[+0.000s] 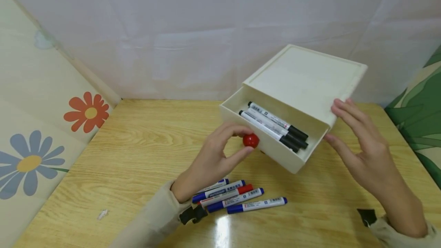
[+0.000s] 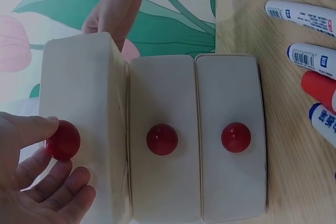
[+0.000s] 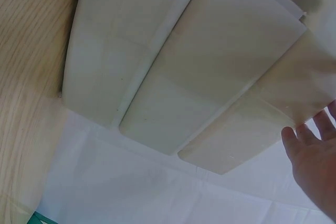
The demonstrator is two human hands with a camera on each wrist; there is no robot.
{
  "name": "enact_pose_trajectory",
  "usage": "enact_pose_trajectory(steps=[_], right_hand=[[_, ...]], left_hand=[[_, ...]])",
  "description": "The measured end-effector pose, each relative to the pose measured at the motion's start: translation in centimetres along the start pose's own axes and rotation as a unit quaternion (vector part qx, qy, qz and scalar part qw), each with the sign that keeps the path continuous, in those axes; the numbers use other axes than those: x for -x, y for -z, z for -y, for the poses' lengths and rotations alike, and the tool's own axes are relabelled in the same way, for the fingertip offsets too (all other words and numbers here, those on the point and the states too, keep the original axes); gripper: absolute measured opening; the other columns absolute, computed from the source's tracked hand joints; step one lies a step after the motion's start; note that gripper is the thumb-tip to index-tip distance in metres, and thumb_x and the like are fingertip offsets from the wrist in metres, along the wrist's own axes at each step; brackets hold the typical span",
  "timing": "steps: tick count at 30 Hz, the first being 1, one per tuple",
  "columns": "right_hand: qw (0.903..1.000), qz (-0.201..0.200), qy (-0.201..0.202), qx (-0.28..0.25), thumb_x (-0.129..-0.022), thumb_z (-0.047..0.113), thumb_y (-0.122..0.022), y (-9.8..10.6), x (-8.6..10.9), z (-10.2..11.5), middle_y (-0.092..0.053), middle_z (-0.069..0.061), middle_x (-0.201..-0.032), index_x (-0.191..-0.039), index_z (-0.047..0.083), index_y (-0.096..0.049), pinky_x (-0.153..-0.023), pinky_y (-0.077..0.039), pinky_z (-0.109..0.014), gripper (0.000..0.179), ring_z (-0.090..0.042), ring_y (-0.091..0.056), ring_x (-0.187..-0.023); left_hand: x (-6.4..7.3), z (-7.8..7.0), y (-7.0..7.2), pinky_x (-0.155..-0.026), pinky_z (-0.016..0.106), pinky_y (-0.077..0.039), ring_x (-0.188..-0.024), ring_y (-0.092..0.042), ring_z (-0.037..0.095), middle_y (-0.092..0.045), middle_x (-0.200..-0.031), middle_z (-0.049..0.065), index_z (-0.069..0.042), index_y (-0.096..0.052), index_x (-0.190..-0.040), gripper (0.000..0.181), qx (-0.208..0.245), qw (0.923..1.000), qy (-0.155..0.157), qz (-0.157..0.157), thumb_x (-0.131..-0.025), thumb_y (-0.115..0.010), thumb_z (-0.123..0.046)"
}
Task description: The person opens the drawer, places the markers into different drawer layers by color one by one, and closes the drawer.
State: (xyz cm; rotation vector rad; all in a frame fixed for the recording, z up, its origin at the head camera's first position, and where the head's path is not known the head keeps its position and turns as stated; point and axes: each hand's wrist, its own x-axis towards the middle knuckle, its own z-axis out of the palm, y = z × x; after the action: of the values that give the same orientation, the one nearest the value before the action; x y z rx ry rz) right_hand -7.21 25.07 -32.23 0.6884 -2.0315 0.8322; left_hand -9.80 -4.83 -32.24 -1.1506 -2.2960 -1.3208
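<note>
A cream drawer unit [image 1: 310, 75] stands on the table with its top drawer [image 1: 282, 154] pulled out. Three black-capped markers [image 1: 272, 123] lie inside that drawer. My left hand [image 1: 215, 150] pinches the drawer's red round knob [image 1: 250, 140] between thumb and fingers. In the left wrist view, two lower drawers show beneath, each with its own red knob [image 2: 162, 139]; both sit closed. My right hand [image 1: 368, 152] touches the unit's right side near the top front corner, fingers fairly straight. In the right wrist view its fingertips [image 3: 289, 134] meet the unit's edge.
Several blue-capped markers [image 1: 256, 204] and a red-capped marker [image 1: 225, 195] lie on the wooden table [image 1: 138, 156] in front of the unit, beside my left wrist. A white cloth [image 1: 172, 37] hangs behind. Flower-patterned panels [image 1: 31, 87] flank the table.
</note>
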Motion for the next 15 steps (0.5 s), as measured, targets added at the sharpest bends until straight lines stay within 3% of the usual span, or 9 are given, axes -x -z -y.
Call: enact_pose_trajectory(steps=[15], right_hand=[[1.0000, 0.006, 0.002, 0.005, -0.098, 0.047, -0.053, 0.1, 0.1, -0.2, -0.052, -0.022, -0.143, -0.127, -0.014, -0.056, -0.121, -0.030, -0.027, 0.068, -0.024, -0.038, -0.146]], left_hand=[[-2.3, 0.6, -1.5, -0.099, 0.027, -0.052, -0.111, -0.061, 0.016, -0.065, -0.118, 0.007, -0.003, -0.060, -0.124, 0.034, 0.011, 0.9999, 0.004, -0.012, -0.092, -0.070, -0.011]])
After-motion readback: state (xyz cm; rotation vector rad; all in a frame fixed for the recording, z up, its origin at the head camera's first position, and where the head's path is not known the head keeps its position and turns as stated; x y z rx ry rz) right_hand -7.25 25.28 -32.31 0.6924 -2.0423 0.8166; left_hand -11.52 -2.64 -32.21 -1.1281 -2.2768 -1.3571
